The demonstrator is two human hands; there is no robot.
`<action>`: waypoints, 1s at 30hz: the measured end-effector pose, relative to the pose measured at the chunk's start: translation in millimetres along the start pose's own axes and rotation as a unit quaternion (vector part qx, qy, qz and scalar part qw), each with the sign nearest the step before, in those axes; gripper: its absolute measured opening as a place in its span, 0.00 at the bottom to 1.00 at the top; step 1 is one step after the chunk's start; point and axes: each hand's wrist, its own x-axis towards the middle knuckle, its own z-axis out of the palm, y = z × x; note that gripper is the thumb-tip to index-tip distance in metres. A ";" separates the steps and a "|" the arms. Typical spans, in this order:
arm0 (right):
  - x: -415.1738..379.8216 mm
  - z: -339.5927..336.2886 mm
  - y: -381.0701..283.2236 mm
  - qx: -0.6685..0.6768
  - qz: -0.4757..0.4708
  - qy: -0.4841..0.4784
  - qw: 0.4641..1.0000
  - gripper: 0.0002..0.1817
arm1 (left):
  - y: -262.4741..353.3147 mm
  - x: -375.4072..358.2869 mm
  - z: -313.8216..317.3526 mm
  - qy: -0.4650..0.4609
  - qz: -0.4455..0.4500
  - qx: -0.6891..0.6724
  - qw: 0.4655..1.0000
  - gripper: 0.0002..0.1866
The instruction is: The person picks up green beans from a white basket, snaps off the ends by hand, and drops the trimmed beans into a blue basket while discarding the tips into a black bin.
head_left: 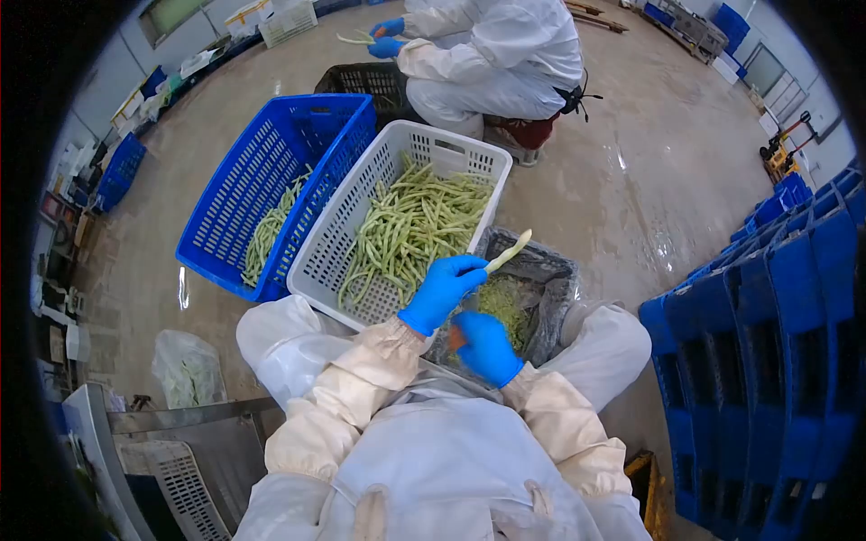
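My left hand [444, 293], in a blue glove, is closed on a pale green bean [510, 252] that sticks out to the upper right. Just below it my right hand [487, 347], also gloved, has its fingers curled near something small and orange, too blurred to make out. Both hands are over a black-lined bin [557, 279] with green scraps [505, 307] inside. Left of the bin a white basket [316, 261] holds a heap of green beans [419, 221]. A blue basket [221, 189] beside it has fewer beans.
Across from me a person in white [514, 54] sits on a low stool, blue gloves holding beans beside a dark basket [361, 83]. Stacked blue crates [767, 343] stand at the right. A metal frame [180, 419] and a plastic bag [189, 370] are at the lower left.
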 end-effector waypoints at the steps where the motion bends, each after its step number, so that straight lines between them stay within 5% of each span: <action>1: -0.9 -7.9 5.3 0.056 0.039 0.094 0.993 0.10 | -1.7 -0.2 -1.3 -0.018 0.017 0.047 0.999 0.11; 5: -3.9 -53.5 71.0 0.316 0.175 0.376 0.853 0.06 | -21.8 -10.4 -34.9 -0.058 -0.042 0.085 0.994 0.11; 7: -18.8 -74.5 100.9 0.384 0.230 0.465 0.764 0.04 | -33.2 -18.3 -49.7 -0.006 -0.075 0.027 0.997 0.10; 9: -31.1 -63.2 131.7 0.392 0.247 0.500 0.732 0.05 | -45.6 -18.8 -60.6 -0.005 -0.093 -0.009 0.996 0.10; 11: -37.8 -56.4 141.0 0.379 0.321 0.498 0.711 0.05 | -45.7 -16.3 -61.6 0.026 -0.169 -0.199 0.965 0.11; 12: -39.3 -55.2 146.5 0.379 0.319 0.496 0.713 0.05 | -54.6 -10.9 -66.1 0.019 -0.177 -0.261 0.949 0.13; 14: -41.3 -54.5 145.7 0.243 0.361 0.344 0.832 0.07 | -58.9 -2.9 -66.6 -0.002 -0.176 -0.385 0.906 0.13; 15: -43.0 -42.7 139.7 0.103 0.316 0.288 0.898 0.08 | -60.9 2.0 -65.0 -0.028 -0.174 -0.500 0.848 0.13; 17: -36.3 -23.6 108.0 -0.060 0.185 0.237 0.952 0.11 | -66.2 10.5 -57.7 0.016 -0.170 -0.464 0.869 0.14; 18: -31.4 -21.6 88.6 -0.078 0.104 0.245 0.961 0.13 | -67.4 13.0 -53.0 0.044 -0.162 -0.497 0.851 0.13; 23: -21.1 6.0 21.7 0.264 0.093 0.106 0.954 0.13 | -77.8 18.0 -42.5 0.140 -0.140 -0.574 0.795 0.10; 30: -7.1 9.7 3.4 0.161 0.095 0.095 0.978 0.12 | -76.3 14.4 -41.6 0.187 -0.099 -0.529 0.822 0.09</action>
